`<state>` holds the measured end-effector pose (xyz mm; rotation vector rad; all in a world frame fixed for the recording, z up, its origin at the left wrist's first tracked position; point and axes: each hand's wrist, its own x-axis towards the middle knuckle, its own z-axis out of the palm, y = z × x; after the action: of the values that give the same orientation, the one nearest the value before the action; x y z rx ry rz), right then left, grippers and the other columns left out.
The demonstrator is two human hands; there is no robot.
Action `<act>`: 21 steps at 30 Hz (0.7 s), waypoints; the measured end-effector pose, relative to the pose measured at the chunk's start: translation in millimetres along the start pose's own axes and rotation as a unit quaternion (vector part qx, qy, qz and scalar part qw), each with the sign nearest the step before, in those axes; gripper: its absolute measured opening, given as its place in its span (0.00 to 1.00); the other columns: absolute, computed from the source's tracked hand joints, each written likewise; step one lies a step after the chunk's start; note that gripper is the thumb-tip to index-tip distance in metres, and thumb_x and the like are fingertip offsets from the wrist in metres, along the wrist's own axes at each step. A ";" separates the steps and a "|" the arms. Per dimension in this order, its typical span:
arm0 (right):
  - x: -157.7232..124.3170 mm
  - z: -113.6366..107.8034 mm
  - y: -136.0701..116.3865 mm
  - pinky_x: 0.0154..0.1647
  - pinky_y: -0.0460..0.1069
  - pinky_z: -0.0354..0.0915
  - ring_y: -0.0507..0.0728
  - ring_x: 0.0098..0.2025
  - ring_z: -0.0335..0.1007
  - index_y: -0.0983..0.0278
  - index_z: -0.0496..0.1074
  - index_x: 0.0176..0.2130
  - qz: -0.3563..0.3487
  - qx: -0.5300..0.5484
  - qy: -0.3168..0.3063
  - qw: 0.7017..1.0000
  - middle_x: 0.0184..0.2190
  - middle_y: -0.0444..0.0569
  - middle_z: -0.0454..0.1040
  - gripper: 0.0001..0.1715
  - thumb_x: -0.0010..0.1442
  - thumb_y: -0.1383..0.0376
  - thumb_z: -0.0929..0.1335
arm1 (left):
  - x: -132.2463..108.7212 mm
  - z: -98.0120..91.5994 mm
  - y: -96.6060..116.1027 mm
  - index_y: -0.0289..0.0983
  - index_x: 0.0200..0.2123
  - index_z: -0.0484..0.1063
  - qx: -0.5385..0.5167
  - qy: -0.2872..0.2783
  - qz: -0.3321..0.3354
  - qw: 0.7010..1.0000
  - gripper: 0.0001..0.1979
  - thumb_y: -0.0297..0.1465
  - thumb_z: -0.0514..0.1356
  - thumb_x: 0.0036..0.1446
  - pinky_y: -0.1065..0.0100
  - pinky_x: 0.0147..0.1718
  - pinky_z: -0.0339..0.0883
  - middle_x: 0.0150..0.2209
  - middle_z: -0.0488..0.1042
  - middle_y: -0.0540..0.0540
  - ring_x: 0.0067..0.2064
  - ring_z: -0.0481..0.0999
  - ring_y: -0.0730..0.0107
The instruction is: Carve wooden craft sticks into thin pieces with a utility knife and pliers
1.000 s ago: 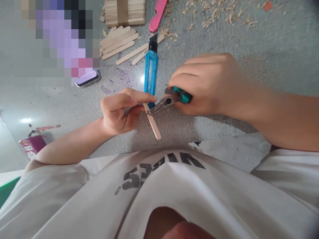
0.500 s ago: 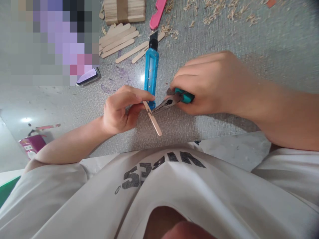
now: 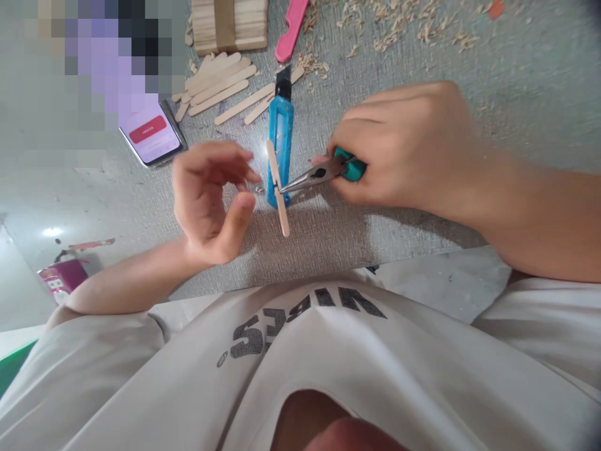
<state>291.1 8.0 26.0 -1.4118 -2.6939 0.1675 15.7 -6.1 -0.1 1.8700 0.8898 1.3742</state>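
Observation:
My right hand point(image 3: 399, 150) is closed round the teal handles of needle-nose pliers point(image 3: 319, 175). The plier jaws pinch a wooden craft stick point(image 3: 278, 188) near its middle and hold it up above the table. My left hand point(image 3: 206, 197) is just left of the stick, fingers curled and apart, holding nothing. A blue utility knife point(image 3: 280, 134) lies on the grey table behind the stick.
Loose craft sticks point(image 3: 220, 88) and a banded bundle of sticks point(image 3: 230, 25) lie at the back. A pink tool point(image 3: 291, 28) and wood shavings point(image 3: 404, 25) are near them. A phone point(image 3: 150, 133) with a lit screen lies at the left. The table edge point(image 3: 328, 263) runs near my shirt.
My left hand has let go of the stick and drawn back to the left. The pliers alone now hold the stick, which has turned more upright. The phone screen has come into view.

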 end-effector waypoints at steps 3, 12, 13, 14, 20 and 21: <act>2.2 -6.3 -6.3 0.32 0.58 0.54 0.64 0.38 0.77 0.59 0.71 0.36 0.038 -0.044 -0.007 0.998 0.33 0.51 0.76 0.15 0.70 0.54 0.64 | -6.0 -0.5 14.8 0.44 0.48 0.79 -0.025 -0.104 -0.079 0.991 0.17 0.50 0.61 0.76 0.66 0.34 0.76 0.36 0.82 0.47 0.34 0.81 0.70; 5.9 -5.6 -18.7 0.32 0.57 0.51 0.65 0.38 0.77 0.58 0.72 0.37 0.081 -0.067 -0.066 0.992 0.32 0.51 0.78 0.12 0.63 0.54 0.67 | -3.9 0.0 20.1 0.40 0.40 0.84 0.125 -0.108 -0.052 0.985 0.03 0.28 0.69 0.69 0.74 0.25 0.73 0.29 0.85 0.52 0.25 0.80 0.77; 4.7 -4.6 -17.9 0.32 0.57 0.51 0.64 0.38 0.77 0.58 0.70 0.36 0.085 -0.053 -0.064 0.993 0.32 0.51 0.79 0.10 0.62 0.54 0.67 | -2.5 -1.5 16.4 0.40 0.41 0.84 0.152 -0.107 -0.031 0.982 0.03 0.28 0.68 0.69 0.73 0.25 0.72 0.29 0.85 0.52 0.25 0.80 0.76; 3.2 -3.8 -16.9 0.32 0.57 0.51 0.64 0.38 0.77 0.57 0.68 0.35 0.089 -0.036 -0.061 0.994 0.32 0.50 0.78 0.10 0.60 0.54 0.68 | -1.1 -3.3 12.4 0.40 0.42 0.85 0.179 -0.108 -0.006 0.978 0.04 0.29 0.68 0.70 0.73 0.25 0.72 0.29 0.86 0.51 0.25 0.81 0.75; -5.5 -5.2 -10.8 0.31 0.58 0.53 0.66 0.38 0.78 0.58 0.62 0.30 0.117 0.043 -0.036 0.992 0.28 0.50 0.73 0.16 0.58 0.53 0.70 | 6.9 -11.7 -2.2 0.40 0.43 0.83 0.212 -0.120 0.066 0.968 0.10 0.27 0.60 0.72 0.69 0.32 0.75 0.34 0.87 0.49 0.33 0.86 0.71; -5.8 -6.1 -9.4 0.30 0.58 0.55 0.68 0.38 0.79 0.58 0.62 0.30 0.114 0.038 -0.037 0.992 0.27 0.50 0.72 0.15 0.58 0.54 0.70 | 8.1 -11.6 -2.7 0.41 0.41 0.82 0.203 -0.113 0.044 0.972 0.09 0.28 0.61 0.72 0.68 0.31 0.74 0.33 0.86 0.49 0.32 0.84 0.71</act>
<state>287.6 -1.8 33.2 -1.7193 -2.5437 0.3410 5.9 3.3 4.8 2.3445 1.0378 1.0542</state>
